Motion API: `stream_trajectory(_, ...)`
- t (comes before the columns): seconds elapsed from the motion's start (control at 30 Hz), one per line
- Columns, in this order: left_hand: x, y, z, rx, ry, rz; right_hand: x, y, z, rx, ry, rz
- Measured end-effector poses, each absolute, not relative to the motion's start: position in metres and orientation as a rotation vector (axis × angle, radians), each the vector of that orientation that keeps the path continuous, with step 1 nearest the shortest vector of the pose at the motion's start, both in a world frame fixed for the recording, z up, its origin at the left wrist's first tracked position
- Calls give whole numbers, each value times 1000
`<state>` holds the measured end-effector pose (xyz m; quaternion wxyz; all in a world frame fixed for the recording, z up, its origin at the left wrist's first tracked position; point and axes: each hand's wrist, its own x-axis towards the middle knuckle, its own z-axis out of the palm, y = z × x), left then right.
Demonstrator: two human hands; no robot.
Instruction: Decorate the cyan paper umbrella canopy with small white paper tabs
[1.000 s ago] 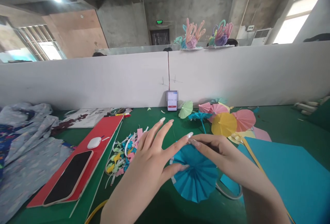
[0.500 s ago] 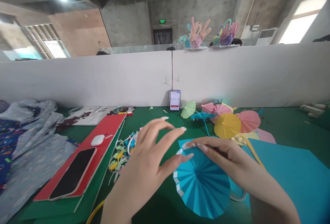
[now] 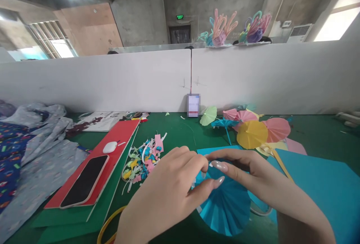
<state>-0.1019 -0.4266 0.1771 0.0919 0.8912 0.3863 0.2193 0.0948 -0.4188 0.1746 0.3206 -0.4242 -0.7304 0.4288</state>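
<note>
A blue pleated paper disc (image 3: 227,206), shaped like the top of a small umbrella, is tilted between my two hands above the green table. My right hand (image 3: 253,172) pinches its upper rim between thumb and fingers. Bent over the disc's left rim, my left hand (image 3: 180,187) has its thumb across the pleats and its fingers curled behind, closed on the edge. White tabs along that rim are mostly hidden by my left fingers. Blue paper (image 3: 317,184) lies under and beside my right forearm.
Small paper umbrellas (image 3: 252,134) in several colours stand behind my right hand. Coloured paper scraps (image 3: 143,159) lie left of centre. A phone (image 3: 85,181) and a white case (image 3: 109,147) rest on a red board (image 3: 118,133). Another phone (image 3: 193,106) leans on the white partition (image 3: 126,83).
My left hand has moved right and closed from spread fingers onto the disc's left rim. My right hand still pinches the upper rim. The camera view has shifted slightly.
</note>
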Motion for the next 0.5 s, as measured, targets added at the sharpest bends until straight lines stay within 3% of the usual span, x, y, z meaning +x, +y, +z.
stream_trajectory(0.17,-106,-429,183,2201,989,516,93,-422,175,-1161,-1883,994)
stream_trajectory(0.33,-104,-425,185,1483,674,534,92,-425,170,-1140,-1820,629)
stream_trajectory(0.5,-99,-417,180,1168,428,473,96,-426,163,-1116,-1870,306)
